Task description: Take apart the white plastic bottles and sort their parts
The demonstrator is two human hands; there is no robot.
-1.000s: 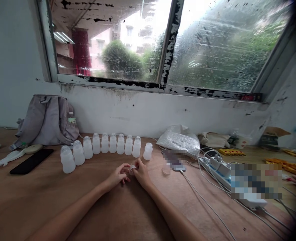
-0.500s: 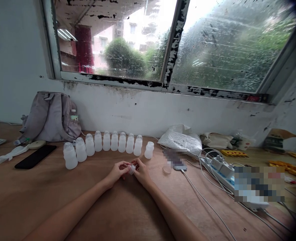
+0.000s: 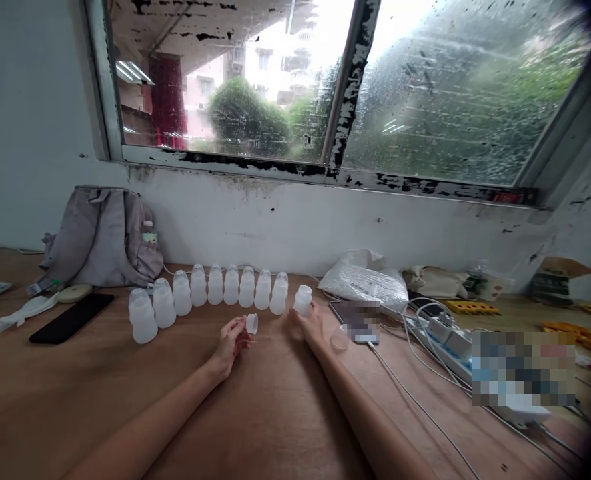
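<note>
My left hand (image 3: 229, 347) pinches a small whitish translucent bottle ring (image 3: 252, 324) above the wooden table. Its opening faces right; whether a teat sits inside I cannot make out. My right hand (image 3: 309, 323) has its fingers around an open-topped frosted baby bottle (image 3: 303, 298), which stands upright at the right end of a row. Several more frosted baby bottles (image 3: 231, 287) with clear domed covers curve away to the left. Beside my right wrist lies a clear domed cover (image 3: 339, 339).
A phone (image 3: 358, 322) on a white cable lies to the right, near a power strip (image 3: 505, 403) with plugs and cords. Silvery bubble wrap (image 3: 363, 280) rests by the wall. At left are a black phone (image 3: 73, 319) and a grey backpack (image 3: 103, 233).
My hands were together at the ring and have parted. The right hand went forward to the uncovered bottle and took hold of it; the left kept the ring and shifted slightly left.
</note>
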